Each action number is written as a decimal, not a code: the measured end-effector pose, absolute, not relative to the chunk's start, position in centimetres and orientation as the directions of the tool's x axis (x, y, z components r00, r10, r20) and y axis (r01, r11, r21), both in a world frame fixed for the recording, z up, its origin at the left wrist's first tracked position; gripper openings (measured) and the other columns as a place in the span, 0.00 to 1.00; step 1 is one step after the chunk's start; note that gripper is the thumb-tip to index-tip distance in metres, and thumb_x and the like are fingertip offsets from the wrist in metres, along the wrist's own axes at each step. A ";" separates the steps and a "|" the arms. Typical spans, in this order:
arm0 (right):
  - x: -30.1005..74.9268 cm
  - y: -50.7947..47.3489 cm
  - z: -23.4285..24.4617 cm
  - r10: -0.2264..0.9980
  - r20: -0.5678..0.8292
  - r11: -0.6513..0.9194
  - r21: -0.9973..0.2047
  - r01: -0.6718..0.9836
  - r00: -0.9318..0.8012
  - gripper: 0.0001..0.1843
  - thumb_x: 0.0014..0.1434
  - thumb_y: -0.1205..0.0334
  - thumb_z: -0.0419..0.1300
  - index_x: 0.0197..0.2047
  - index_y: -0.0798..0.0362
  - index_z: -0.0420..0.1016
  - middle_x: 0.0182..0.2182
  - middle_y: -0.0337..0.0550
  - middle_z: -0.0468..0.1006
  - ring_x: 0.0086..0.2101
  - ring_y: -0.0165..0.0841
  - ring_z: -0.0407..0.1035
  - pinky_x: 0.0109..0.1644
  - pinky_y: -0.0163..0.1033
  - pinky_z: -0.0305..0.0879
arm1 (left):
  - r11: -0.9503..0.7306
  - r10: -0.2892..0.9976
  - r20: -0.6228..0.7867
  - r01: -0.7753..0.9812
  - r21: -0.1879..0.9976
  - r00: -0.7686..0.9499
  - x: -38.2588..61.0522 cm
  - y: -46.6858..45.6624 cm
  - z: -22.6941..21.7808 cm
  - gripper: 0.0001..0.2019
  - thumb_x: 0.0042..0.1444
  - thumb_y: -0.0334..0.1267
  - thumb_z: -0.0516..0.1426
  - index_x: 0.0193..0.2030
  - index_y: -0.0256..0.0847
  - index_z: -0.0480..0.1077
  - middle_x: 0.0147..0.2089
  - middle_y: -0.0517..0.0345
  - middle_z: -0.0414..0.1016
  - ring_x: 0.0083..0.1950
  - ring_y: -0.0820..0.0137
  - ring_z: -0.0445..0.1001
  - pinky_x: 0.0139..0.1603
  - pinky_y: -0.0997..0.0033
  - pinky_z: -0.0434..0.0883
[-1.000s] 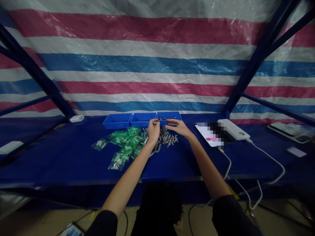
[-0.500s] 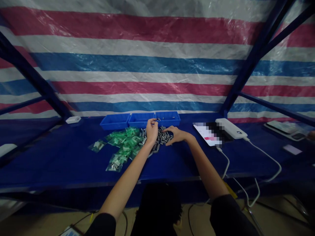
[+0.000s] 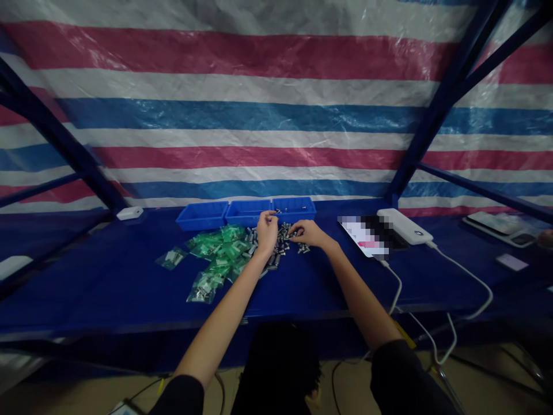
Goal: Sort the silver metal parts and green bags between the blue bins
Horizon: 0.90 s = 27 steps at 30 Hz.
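Observation:
A pile of small grey metal parts (image 3: 283, 245) lies on the blue table (image 3: 108, 282). My left hand (image 3: 266, 231) hovers over the pile's left side, fingers pinched on a small metal part near the blue bins. My right hand (image 3: 307, 233) rests on the pile's right side, fingers curled and pinching among the parts. Green plastic bags (image 3: 218, 253) of parts lie left of the pile.
Three blue bins (image 3: 246, 211) stand in a row behind the pile. A phone (image 3: 367, 237) and white power bank (image 3: 404, 226) with cables lie to the right. White boxes (image 3: 129, 213) sit at left. Blue shelf struts frame both sides before a striped tarp.
My right hand dropped from above the pile down onto it and closed its fingers among the parts. My left hand stayed almost still with its pinch.

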State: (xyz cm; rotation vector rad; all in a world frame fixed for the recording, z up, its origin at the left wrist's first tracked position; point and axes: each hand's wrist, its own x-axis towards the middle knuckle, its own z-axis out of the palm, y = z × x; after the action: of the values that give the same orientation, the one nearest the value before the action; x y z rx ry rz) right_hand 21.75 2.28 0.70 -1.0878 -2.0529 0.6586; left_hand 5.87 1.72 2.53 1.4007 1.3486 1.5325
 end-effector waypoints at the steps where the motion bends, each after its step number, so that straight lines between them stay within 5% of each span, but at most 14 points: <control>1: 21.7 2.3 0.7 0.852 0.359 0.516 -0.702 0.491 -0.382 0.07 0.43 0.66 0.63 0.30 0.50 0.80 0.27 0.39 0.79 0.24 0.28 0.68 0.31 0.33 0.64 | -0.256 0.933 0.289 0.169 0.952 -0.216 5.9 1.7 2.5 0.08 0.48 0.32 0.50 0.37 0.40 0.65 0.29 0.61 0.65 0.29 0.74 0.65 0.35 0.73 0.63; 14: 21.0 2.1 1.5 0.911 0.362 0.412 -0.814 0.409 -0.198 0.10 0.42 0.68 0.61 0.31 0.53 0.78 0.24 0.39 0.77 0.27 0.29 0.69 0.34 0.34 0.66 | -0.287 0.929 0.320 0.187 0.940 -0.185 6.1 1.1 3.0 0.06 0.50 0.34 0.52 0.36 0.40 0.66 0.28 0.62 0.65 0.29 0.74 0.66 0.34 0.75 0.63; 21: 20.5 1.7 3.3 0.932 0.359 0.362 -0.930 0.064 -0.055 0.12 0.43 0.59 0.64 0.34 0.52 0.77 0.29 0.40 0.77 0.32 0.31 0.71 0.43 0.39 0.66 | -0.368 0.916 0.397 0.275 0.888 -0.056 6.6 0.2 3.4 0.15 0.55 0.46 0.52 0.23 0.40 0.63 0.23 0.64 0.61 0.28 0.75 0.61 0.32 0.75 0.59; 27: 20.3 1.4 3.8 0.953 0.300 0.298 -0.953 -0.062 -0.035 0.13 0.40 0.58 0.66 0.32 0.52 0.77 0.29 0.39 0.78 0.33 0.31 0.72 0.47 0.41 0.66 | -0.458 0.881 0.472 0.272 0.846 0.017 6.6 0.3 3.3 0.16 0.58 0.46 0.49 0.24 0.40 0.64 0.25 0.63 0.62 0.31 0.73 0.62 0.35 0.75 0.60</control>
State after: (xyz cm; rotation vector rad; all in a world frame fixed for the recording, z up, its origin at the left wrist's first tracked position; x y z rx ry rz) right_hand 20.27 1.44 3.77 -0.9221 -1.3286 1.0392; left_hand 6.56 0.33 3.33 1.7606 1.1787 1.4661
